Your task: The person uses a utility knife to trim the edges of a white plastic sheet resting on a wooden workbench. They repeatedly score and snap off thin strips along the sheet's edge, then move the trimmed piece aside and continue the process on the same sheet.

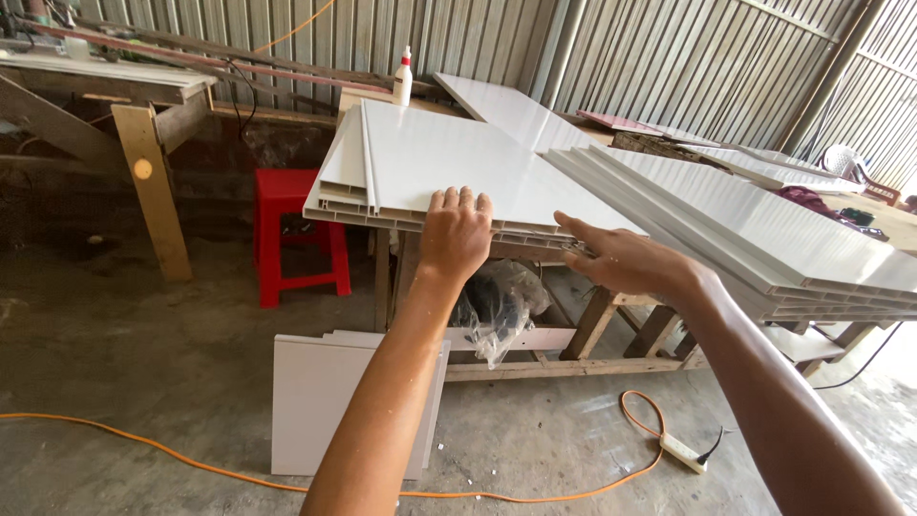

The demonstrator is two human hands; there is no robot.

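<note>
My left hand [457,229] grips the near edge of a stack of white hollow plastic panels [420,158], fingers curled over the top sheet. My right hand [621,258] reaches flat to the same stack's near edge at its right end, fingers pointing left against the panel ends. The stack lies on a wooden workbench, overhanging its front. A second, longer stack of white panels [755,225] lies slanted to the right, overlapping the first.
A red plastic stool [291,229] stands left of the bench. White panel offcuts [325,401] lean on the floor below. An orange cable [143,444] runs across the concrete floor to a power strip [683,451]. A glue bottle [403,78] stands behind.
</note>
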